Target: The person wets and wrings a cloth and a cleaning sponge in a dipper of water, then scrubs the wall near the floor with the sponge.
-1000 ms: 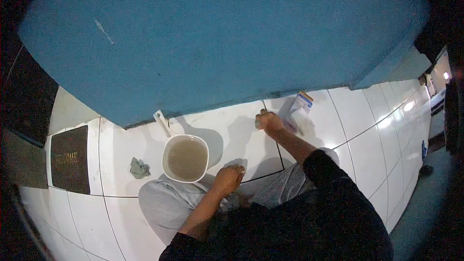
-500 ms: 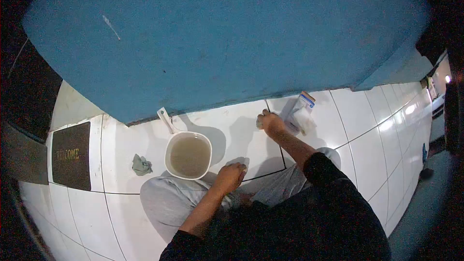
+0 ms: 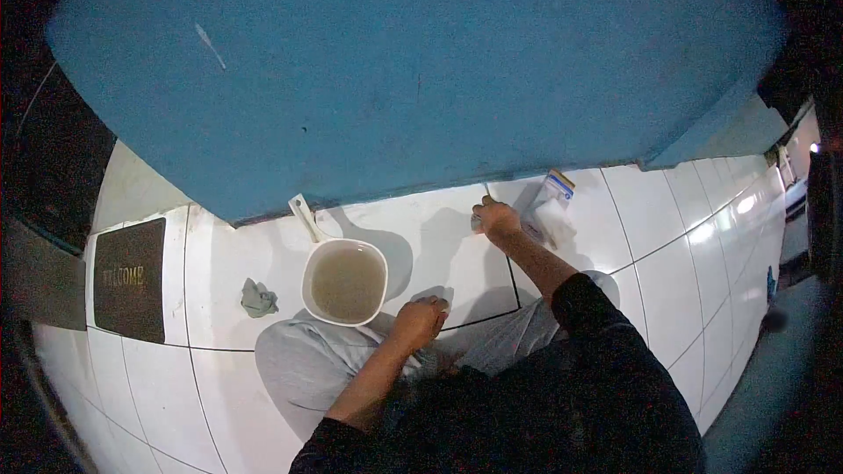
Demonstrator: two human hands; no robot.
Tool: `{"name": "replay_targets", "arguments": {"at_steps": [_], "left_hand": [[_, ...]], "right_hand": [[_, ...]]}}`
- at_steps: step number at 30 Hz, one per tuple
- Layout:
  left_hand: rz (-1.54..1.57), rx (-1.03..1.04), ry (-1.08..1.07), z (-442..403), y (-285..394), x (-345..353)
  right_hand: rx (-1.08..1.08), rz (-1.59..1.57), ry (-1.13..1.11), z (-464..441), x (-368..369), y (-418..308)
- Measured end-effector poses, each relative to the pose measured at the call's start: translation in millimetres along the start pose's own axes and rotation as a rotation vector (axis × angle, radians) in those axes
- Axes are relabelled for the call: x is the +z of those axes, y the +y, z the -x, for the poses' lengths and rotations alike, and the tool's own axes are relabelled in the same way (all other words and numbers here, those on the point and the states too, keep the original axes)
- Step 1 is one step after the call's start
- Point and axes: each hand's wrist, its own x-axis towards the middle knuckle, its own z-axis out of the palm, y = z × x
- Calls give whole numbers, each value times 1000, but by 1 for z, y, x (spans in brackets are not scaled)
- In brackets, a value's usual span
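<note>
My right hand (image 3: 500,219) is closed and low over the white tiles by the dark joint line, near the foot of the blue wall. A small pale grey piece shows at its fingertips; its kind is unclear. My left hand (image 3: 420,323) is closed with its knuckles up, close to the floor in front of my legs. Something pale peeks out at its fingers, too small to name. Left of that hand stands a white dipper (image 3: 344,283) with cloudy brownish water, its handle toward the wall. Right of my right hand lies an opened plastic packet (image 3: 553,215) with white contents.
A crumpled grey-green cloth (image 3: 258,298) lies left of the dipper. Farther left is a dark WELCOME mat (image 3: 130,281). The blue wall (image 3: 421,70) rises straight ahead. My crossed legs (image 3: 303,360) border the floor on the near side.
My right hand has shifted slightly right, still by the joint line. My left hand stays about where it was. The view has moved a little.
</note>
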Motion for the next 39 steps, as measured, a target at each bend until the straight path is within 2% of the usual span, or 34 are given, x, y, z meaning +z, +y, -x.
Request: {"name": "replay_targets", "arguments": {"at_steps": [3,5,9,18,20,22,26,30,32,35,37,39], "left_hand": [[-25,10,30,3,1,-2],[-34,-2,17,2,0,-4],[-52,27,11,0,1,-3],[-31,37,84,1,-1,0],[-23,51,105,3,-4,1],[22,38,22,0,-3,-1],[-45,25,19,0,2,-4],[-32,28,56,1,3,-7],[-20,46,77,2,1,-5],[-15,57,65,2,-1,-1],[-61,12,-9,0,0,-2],[-35,30,11,1,1,-3]], "right_hand": [[-13,107,47,4,-1,0],[-84,-13,8,16,-1,1],[-67,27,-82,20,5,9],[-113,-32,169,10,10,14],[-51,-31,27,17,10,11],[-63,-20,72,13,8,14],[-76,-81,201,6,8,22],[-38,-14,166,15,7,13],[-64,-11,77,23,0,10],[-72,-64,172,14,7,22],[-14,-63,157,13,2,18],[37,-53,141,15,-1,13]]}}
